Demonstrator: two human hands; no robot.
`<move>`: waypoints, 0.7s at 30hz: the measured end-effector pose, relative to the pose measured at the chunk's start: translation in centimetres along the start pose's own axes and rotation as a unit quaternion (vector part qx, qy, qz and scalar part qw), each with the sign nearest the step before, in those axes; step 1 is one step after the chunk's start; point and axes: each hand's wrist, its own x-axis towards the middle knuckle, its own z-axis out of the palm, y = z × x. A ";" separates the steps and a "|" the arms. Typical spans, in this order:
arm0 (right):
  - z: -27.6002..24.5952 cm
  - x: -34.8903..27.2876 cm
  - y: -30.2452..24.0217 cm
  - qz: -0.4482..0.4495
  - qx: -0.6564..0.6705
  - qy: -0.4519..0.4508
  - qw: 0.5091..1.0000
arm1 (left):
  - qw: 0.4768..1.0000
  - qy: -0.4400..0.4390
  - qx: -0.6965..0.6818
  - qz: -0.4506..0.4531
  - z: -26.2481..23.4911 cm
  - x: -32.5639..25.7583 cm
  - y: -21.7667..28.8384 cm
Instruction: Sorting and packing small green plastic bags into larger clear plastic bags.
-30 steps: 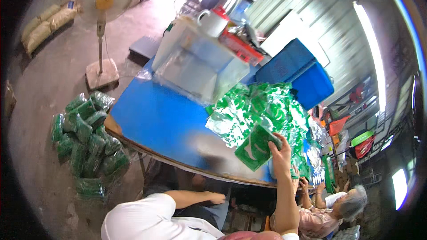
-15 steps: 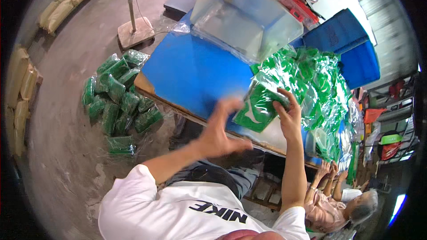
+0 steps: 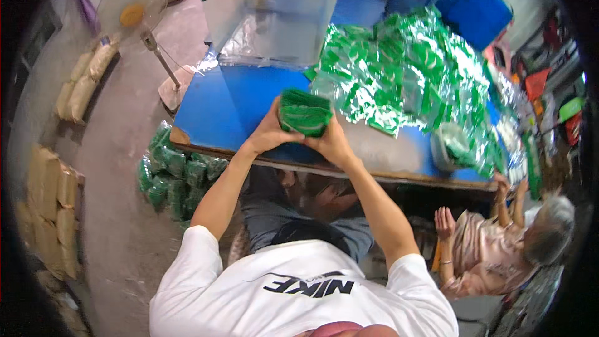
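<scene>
A thick stack of green plastic packets [image 3: 304, 113] is gripped between my two hands, above the near edge of the blue-topped table [image 3: 215, 97]. My left hand [image 3: 268, 132] is closed around the stack's left side. On its right side my right hand [image 3: 332, 143] presses in, and both thumbs meet near the bottom front. The stack's layered edges face up and toward me, slightly blurred. Beyond it to the right spreads a large heap of shiny green packets [image 3: 405, 65].
A clear plastic bin [image 3: 268, 22] stands behind the stack, with blue crates [image 3: 477, 9] at the far right. A small clear tub [image 3: 444, 146] sits near the table's front edge. Wrapped green bundles [image 3: 178, 175] lie on the left floor. A co-worker [image 3: 483, 253] sits at right.
My left hand, apart and open before, has closed on the packets. My right hand held them flat and tilted; now both hands hold them as an upright stack. The view has turned.
</scene>
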 end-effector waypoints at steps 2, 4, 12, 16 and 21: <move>-0.3 0.8 0.1 -0.009 0.060 0.008 0.998 | 1.000 -0.005 0.001 -0.013 0.5 -0.2 1.6; -0.6 0.5 0.2 -0.035 0.087 0.028 0.995 | 0.999 -0.027 0.035 -0.024 0.2 0.1 2.1; 0.1 -1.3 0.3 -0.051 0.018 -0.009 0.998 | 0.996 -0.040 0.067 -0.046 -0.9 -1.6 0.7; 1.1 -1.6 0.5 0.014 0.013 -0.007 1.000 | 0.990 -0.043 0.132 -0.018 -0.4 -2.1 1.1; -0.6 -3.5 1.1 -0.091 -0.070 0.070 0.991 | 0.981 0.008 0.194 0.015 0.5 -3.3 4.4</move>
